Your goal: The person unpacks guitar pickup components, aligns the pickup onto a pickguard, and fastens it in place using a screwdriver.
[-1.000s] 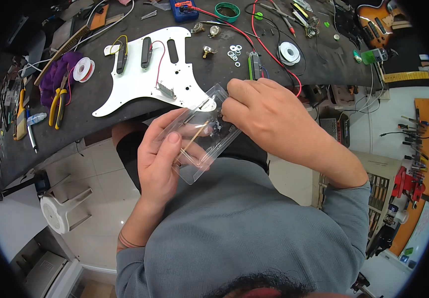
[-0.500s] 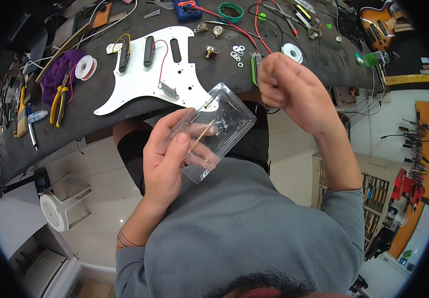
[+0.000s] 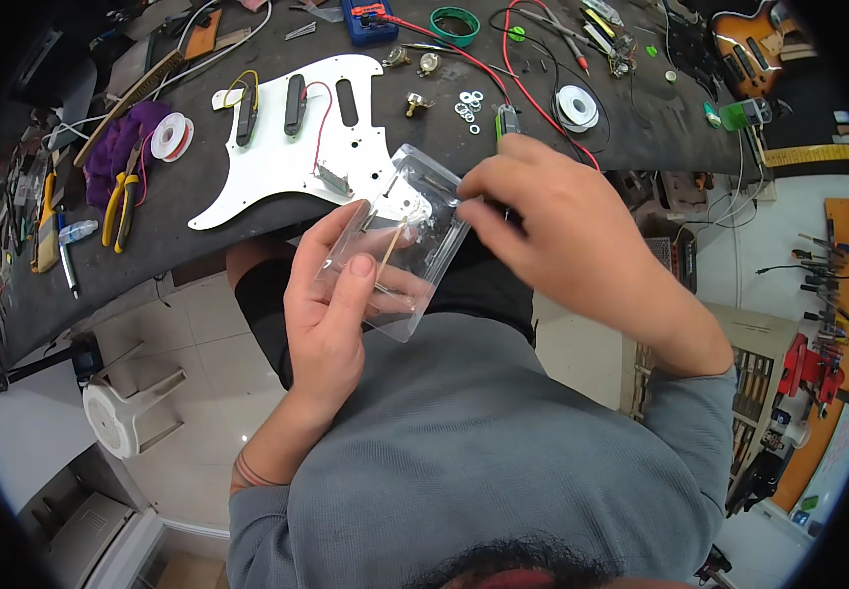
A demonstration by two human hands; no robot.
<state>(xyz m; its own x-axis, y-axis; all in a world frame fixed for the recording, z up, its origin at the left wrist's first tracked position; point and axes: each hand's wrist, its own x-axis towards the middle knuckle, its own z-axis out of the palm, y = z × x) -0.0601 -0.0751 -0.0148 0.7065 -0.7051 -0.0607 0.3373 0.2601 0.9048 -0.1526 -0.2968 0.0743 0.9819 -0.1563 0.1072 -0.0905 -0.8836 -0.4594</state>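
My left hand [image 3: 326, 319] holds a shallow clear plastic case [image 3: 432, 257] tilted over my lap, thumb on top and fingers beneath. A thin wooden stick [image 3: 392, 249] lies along the case, with small pale and dark bits near its upper end. At the case's upper right edge is my right hand [image 3: 567, 221], thumb and index finger bent close together. Whether anything is pinched between those fingertips is hidden. Just beyond the case lies a white guitar pickguard [image 3: 277, 182] carrying two black pickups [image 3: 295, 105].
Several washers [image 3: 467, 106], a potentiometer [image 3: 416, 103] and a white solder spool [image 3: 578, 108] lie on the dark bench. Yellow-handled pliers [image 3: 120, 206] and a red wire spool [image 3: 171, 136] are at the left. Behind stands a blue multimeter [image 3: 370, 25] with test leads.
My right hand has come down and left to the case's edge. The case has turned and shifted slightly left in my left hand.
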